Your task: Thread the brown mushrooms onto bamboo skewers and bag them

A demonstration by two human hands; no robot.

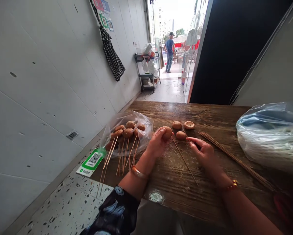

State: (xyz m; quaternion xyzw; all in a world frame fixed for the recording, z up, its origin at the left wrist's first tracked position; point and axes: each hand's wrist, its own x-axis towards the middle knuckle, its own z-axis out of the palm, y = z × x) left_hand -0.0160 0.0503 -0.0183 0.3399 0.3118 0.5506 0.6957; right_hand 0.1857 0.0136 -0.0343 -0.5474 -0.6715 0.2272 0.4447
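Observation:
My left hand (pixel 158 142) is closed around a round brown mushroom cap (pixel 167 133), held just above the wooden table. Between the fingertips of my right hand (pixel 202 149) is a thin wooden skewer (pixel 186 134), partly hidden by the fingers. Three more caps lie near the hands: two rounded side up, and a hollow mushroom cap (pixel 189 125) showing its pale underside. One loose skewer (pixel 185 162) lies on the table between my hands. At left, several skewered mushrooms (pixel 128 132) rest in a clear plastic bag (pixel 146 122), their sticks pointing toward me.
A bundle of skewers (pixel 236 160) lies on the table (pixel 170 195) at right, beside a large filled plastic bag (pixel 271 137). A green QR-code card (pixel 91 162) is at the left edge. Beyond are a cart (pixel 148 75) and a person (pixel 169 52) outside the doorway.

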